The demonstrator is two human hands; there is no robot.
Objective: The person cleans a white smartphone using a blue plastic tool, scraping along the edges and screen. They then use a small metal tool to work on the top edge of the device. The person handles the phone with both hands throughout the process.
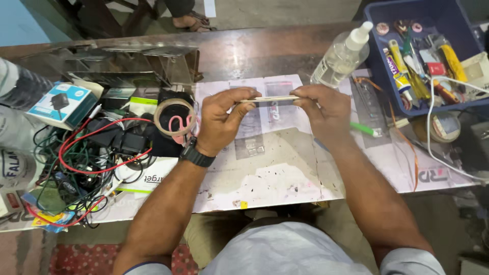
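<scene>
Phone [269, 99] held edge-on above mat's [265, 173] far edge, long axis running left-right; left hand [220, 122] pinches its left end, right hand [326, 109] its right end; both equally near.

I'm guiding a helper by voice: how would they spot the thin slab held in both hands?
Start at the worn pale mat covering the brown table's middle. Just above it, the left hand and right hand pinch the ends of a thin gold-edged flat slab, held level and edge-on. Unlike everything else nearby, it lies on nothing.
</scene>
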